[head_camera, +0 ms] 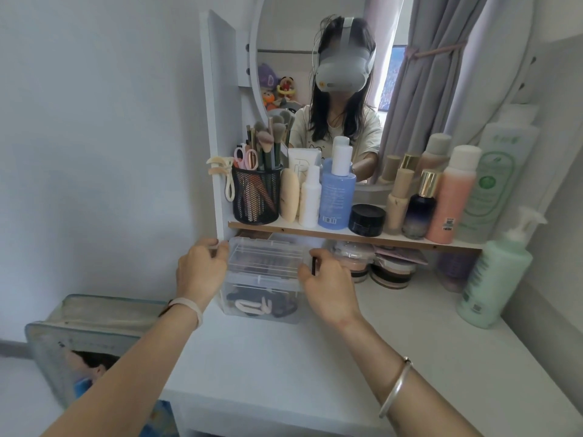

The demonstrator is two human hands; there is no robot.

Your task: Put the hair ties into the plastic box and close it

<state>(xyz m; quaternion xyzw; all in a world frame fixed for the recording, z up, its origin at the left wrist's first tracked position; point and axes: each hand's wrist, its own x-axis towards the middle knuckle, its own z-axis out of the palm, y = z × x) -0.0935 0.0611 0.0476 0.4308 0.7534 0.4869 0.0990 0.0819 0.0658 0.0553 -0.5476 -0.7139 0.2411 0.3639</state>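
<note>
Here, on a white worktop [284,367] beneath a round mirror [394,74], two bare hands frame a clear plastic box [263,298]. At far left a zipped fabric bag [88,329] stands beside the worktop. The left hand [198,272], a pale band on its wrist, curls its fingers [217,247] around the left end of the box's lid [268,257]. The lid lies on top of the box; whether it is snapped fully shut cannot be told. Through the clear wall, hair ties [262,305], one pale pink among darker ones, lie at the bottom of the box. The right hand [331,285], a silver bangle on its wrist, closes its fingers [304,274] on the lid's right end. Above, a shelf [315,231] carries a mesh cup of brushes [257,193], then bottles and jars, ending with a green pump bottle [495,272] at far right.
</note>
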